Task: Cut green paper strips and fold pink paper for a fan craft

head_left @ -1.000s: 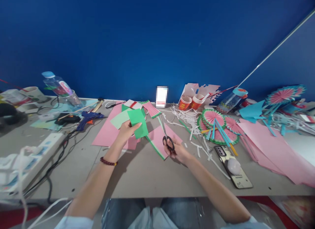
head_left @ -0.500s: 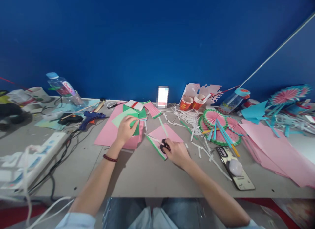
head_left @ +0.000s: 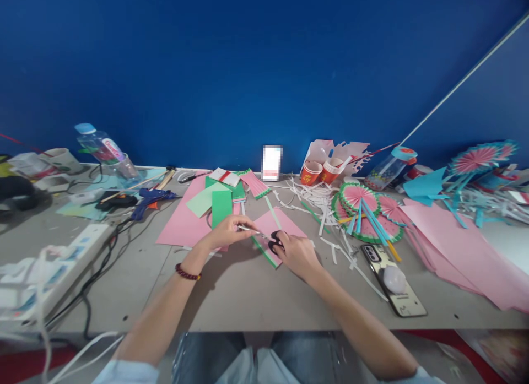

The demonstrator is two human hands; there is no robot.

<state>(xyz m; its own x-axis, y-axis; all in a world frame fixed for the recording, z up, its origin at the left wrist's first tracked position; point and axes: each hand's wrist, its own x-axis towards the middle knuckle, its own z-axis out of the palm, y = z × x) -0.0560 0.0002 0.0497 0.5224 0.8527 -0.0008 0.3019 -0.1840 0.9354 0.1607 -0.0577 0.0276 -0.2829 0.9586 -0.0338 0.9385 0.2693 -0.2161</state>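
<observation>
Scissors with black handles (head_left: 278, 242) lie over a pink square sheet (head_left: 286, 221) that has a green strip along its lower left edge. My right hand (head_left: 298, 255) is closed on the handles. My left hand (head_left: 234, 231) is at the blade end, its fingers pressed together round the blades. Just behind my left hand, a green paper rectangle (head_left: 222, 206) lies on light green paper (head_left: 201, 200) and larger pink paper (head_left: 182, 224).
At the right are pink and green paper fans (head_left: 359, 202), white paper strips (head_left: 318, 194), a phone (head_left: 407, 301) and pink sheets (head_left: 463, 246). Red cups (head_left: 311, 173) stand behind. At the left are a blue glue gun (head_left: 151, 200), a bottle (head_left: 101, 147) and a power strip (head_left: 61, 271).
My left hand has moved right and nearer, from the green paper to the scissors' blades. The green rectangle is now uncovered. My right hand has barely moved.
</observation>
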